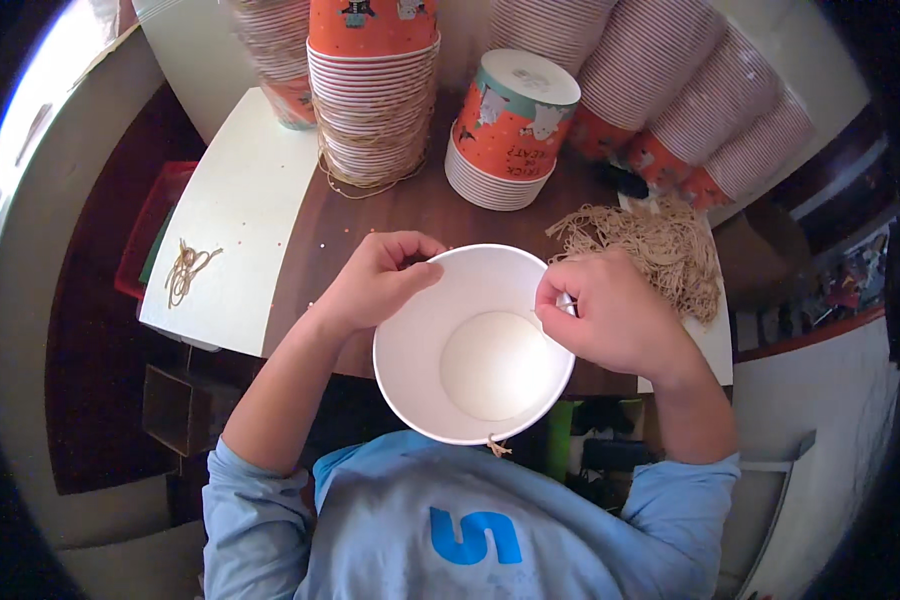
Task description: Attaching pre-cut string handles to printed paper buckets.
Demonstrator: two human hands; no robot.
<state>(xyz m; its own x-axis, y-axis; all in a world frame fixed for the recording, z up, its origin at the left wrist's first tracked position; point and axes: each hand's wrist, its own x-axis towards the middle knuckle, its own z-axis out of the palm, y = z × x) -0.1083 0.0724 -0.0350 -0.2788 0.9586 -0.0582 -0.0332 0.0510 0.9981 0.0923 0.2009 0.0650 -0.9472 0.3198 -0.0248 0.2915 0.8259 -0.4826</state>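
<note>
A white paper bucket (410, 350) is tilted so that I look into its open mouth, close in front of my body. My left hand (375, 280) grips its far left rim, with the thumb over the edge. On the right side my right hand (610, 310) is closed in a pinch, fingertips inside the rim. A small pale bit shows by these fingers, too small to name. From the near rim hangs a short knotted tan cord end (498, 446). The bucket's outside is hidden.
Behind the bucket stand an upside-down stack of orange printed buckets (510, 135) and a taller stack (375, 120) hung with cords. More nested buckets (650, 70) lean at the back right. A pile of tan cords (660, 250) lies right; a few cords (188, 270) lie left.
</note>
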